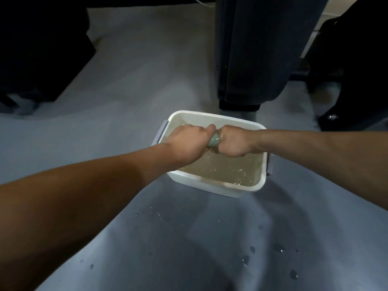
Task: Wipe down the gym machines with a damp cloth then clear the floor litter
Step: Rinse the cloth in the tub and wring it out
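Two bare hands meet over a white rectangular bucket set on a grey floor. The left hand and the right hand are both clenched around a pale green cloth, which is bunched into a tight roll; only a short stretch of it shows between the two fists, above the far half of the bucket. The fists sit knuckle to knuckle, almost touching. Both forearms reach in from the near side of the bucket, the left crossing its near-left corner, the right crossing its right rim. Murky, yellowish water fills the bucket, its surface rippled and glinting toward the near wall. Grey handle fittings project from the bucket's left and right ends. Water droplets dot the floor on the near side of the bucket, mostly toward the right. Just beyond the bucket's far rim stands the dark base of a gym machine. More dark equipment lies well beyond the bucket to the far left and far right, too dim to make out.
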